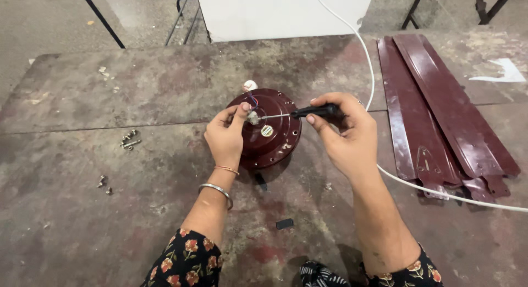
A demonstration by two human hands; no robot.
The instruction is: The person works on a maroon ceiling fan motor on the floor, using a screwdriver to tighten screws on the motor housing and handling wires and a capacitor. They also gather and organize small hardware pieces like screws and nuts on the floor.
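The person wears black sleeves (187,262) with a print of small red and orange flowers and green leaves, and both sleeves end below the elbow. On the left wrist there is a plain silver bangle (216,191). Next to the bangle, closer to the left hand (225,138), sits a thin orange-red thread bracelet (226,169).

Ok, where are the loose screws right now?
In the head view the loose screws lie on the worn table left of the maroon fan motor, beyond the left hand; a smaller pair sits nearer the person.
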